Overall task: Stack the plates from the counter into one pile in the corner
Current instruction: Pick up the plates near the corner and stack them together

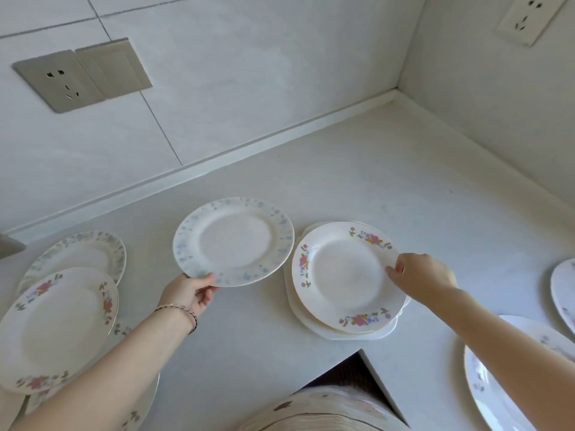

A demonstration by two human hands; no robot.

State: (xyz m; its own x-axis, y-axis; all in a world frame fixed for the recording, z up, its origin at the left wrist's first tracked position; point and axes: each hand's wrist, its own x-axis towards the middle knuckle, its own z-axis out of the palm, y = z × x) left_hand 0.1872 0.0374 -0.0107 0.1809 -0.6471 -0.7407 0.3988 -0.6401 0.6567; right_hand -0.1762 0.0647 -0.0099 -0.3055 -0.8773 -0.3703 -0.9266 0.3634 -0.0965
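Note:
My left hand (190, 294) grips the near rim of a blue-flowered plate (233, 241) and holds it just above the counter, left of the pile. The pile (342, 329) lies in the middle of the white counter (404, 181), a pink-flowered plate (345, 275) on top of it. My right hand (420, 276) pinches the right rim of that top plate. More plates lie at the left: a pink-flowered one (56, 328) overlapping a green-flowered one (81, 253). Two others sit at the right edge: one (510, 377) near me, one (564, 290) farther out.
The counter is L-shaped, with its corner (395, 98) at the back right where two white walls meet. A grey socket and switch (81, 76) sit on the back wall, a white socket (529, 18) on the right wall. The counter's inner edge (361, 353) is close to my body.

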